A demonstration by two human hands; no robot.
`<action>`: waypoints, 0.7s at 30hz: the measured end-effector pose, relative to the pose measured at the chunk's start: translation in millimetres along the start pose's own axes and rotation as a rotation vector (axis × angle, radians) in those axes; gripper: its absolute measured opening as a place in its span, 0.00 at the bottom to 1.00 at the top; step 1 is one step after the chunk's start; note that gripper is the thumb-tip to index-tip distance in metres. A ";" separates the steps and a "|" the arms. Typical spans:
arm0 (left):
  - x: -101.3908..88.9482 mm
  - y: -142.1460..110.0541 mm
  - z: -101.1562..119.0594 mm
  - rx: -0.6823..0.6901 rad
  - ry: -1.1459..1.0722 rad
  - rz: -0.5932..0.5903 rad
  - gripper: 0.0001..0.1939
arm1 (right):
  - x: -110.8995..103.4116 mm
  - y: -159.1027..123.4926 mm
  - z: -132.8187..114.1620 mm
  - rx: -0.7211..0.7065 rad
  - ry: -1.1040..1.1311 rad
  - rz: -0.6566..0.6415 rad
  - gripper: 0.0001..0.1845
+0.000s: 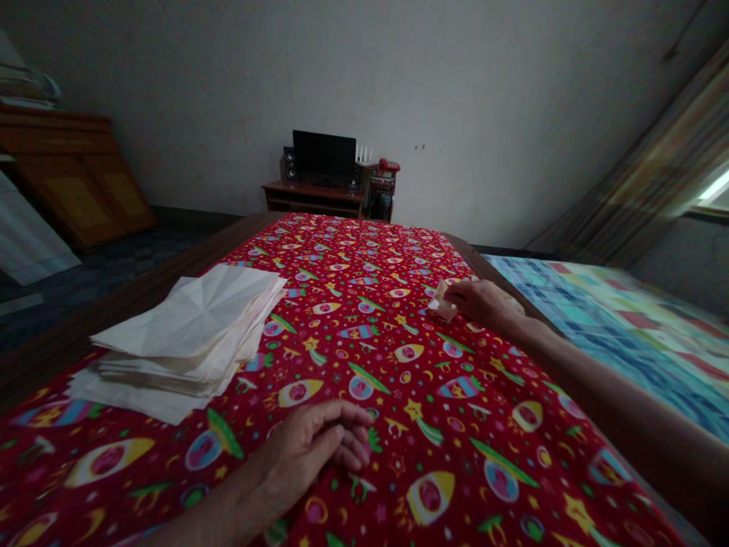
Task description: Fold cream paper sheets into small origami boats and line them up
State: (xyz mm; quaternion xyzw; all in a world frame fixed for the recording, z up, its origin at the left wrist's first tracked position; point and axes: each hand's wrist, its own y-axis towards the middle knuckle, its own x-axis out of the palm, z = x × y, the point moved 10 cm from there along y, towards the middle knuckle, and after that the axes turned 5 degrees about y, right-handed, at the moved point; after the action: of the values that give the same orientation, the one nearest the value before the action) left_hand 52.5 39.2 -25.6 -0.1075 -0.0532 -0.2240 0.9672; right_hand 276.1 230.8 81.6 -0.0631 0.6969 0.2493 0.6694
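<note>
My left hand (pixel 313 439) rests on its side on the red cloth, its fingers loosely bent and nothing in them. Farther off on the right, my right hand (pixel 481 301) holds a small folded paper (pixel 442 305) by the fingertips, low over the cloth. Part of that paper is hidden behind the fingers. Another pale piece (pixel 515 305) shows just beyond the right wrist, mostly covered by it. To the left lies a loose stack of white paper sheets (pixel 199 311); the top sheet has creases fanning out from its middle.
A red tablecloth (pixel 392 410) printed with rockets and stars covers the long table. At the far wall stand a black monitor (pixel 324 156) and a red telephone (pixel 389 164). A wooden cabinet (pixel 85 182) is at left, a bed with a patterned sheet (pixel 615 304) at right.
</note>
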 end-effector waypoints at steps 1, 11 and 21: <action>0.2 0.1 0.5 0.002 -0.004 -0.001 0.20 | 2.4 -0.3 0.3 0.002 0.002 -0.004 0.14; 0.6 -0.2 1.4 0.003 -0.005 0.004 0.22 | 13.0 2.4 6.6 0.022 0.019 -0.010 0.16; 0.8 -1.1 4.0 -0.003 0.005 0.008 0.23 | 13.2 8.8 12.6 0.024 0.010 -0.004 0.16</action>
State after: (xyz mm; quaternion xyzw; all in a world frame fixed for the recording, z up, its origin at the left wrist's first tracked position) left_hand 52.5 38.9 -21.4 -0.1085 -0.0502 -0.2203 0.9681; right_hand 282.5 247.0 71.4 -0.0574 0.7030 0.2394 0.6672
